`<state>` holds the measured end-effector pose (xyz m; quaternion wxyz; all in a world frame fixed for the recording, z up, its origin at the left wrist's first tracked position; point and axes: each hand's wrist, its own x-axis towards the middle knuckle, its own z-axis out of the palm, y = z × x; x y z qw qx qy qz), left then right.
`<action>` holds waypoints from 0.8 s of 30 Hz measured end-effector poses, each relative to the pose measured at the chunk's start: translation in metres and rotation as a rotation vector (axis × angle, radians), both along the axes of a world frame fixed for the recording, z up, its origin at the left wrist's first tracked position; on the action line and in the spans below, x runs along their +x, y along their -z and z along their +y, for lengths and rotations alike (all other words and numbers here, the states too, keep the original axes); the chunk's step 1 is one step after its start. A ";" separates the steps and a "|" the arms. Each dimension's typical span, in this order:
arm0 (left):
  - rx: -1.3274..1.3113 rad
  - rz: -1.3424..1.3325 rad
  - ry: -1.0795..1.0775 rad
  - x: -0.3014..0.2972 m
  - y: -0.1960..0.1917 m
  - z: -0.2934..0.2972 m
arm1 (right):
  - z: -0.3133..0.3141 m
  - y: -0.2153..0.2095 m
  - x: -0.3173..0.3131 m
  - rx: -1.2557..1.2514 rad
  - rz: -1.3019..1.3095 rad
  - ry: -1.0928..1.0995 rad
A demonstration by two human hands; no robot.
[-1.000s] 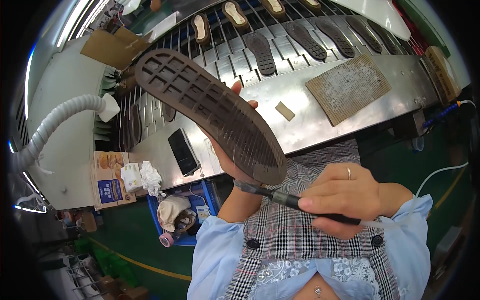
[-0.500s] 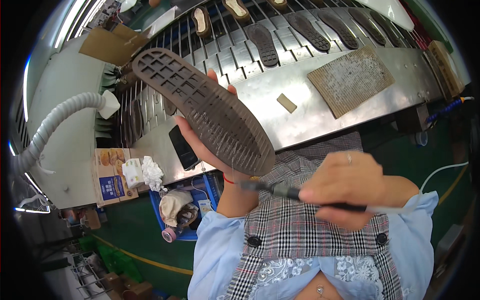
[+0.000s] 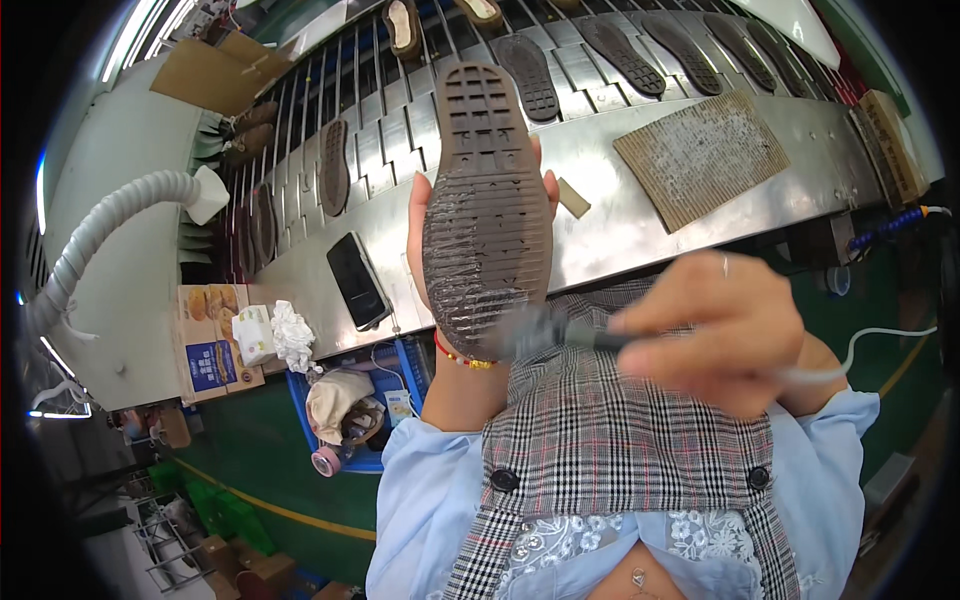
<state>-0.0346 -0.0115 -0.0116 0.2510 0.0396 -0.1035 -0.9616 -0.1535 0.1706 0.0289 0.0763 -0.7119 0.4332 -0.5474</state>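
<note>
A brown shoe sole [image 3: 490,210] is held up in front of me, its toe end pointing away. Glossy wet streaks cover the left side of its ribbed part. My left hand [image 3: 417,240] supports the sole from beneath, with fingertips and thumb showing along both edges and the palm hidden. My right hand [image 3: 715,325] grips a dark brush-like tool [image 3: 575,335] with a white tube trailing from its rear. The tool's blurred head is at the sole's near right edge; whether it touches is unclear.
Beyond a metal ledge, a slatted conveyor [image 3: 385,150] carries several soles and shoes. A ridged cardboard piece [image 3: 700,160] and a black phone [image 3: 357,280] lie on the ledge. At the left are a flexible hose [image 3: 120,210], a tissue pack [image 3: 253,335] and a blue basket [image 3: 375,460].
My left hand has turned the sole from slanting left to nearly upright and shifted it right. My right hand and the tool have moved slightly right, with the tool head rising.
</note>
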 end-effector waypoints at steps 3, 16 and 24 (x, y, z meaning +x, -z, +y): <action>0.072 0.048 0.115 0.002 0.004 -0.001 | 0.000 -0.003 -0.010 0.121 0.057 -0.003; 0.079 0.009 0.358 0.027 0.011 -0.016 | 0.006 -0.015 -0.034 0.150 0.108 0.082; 0.215 -0.005 0.344 0.036 0.001 -0.006 | 0.016 -0.022 -0.045 0.161 0.080 0.003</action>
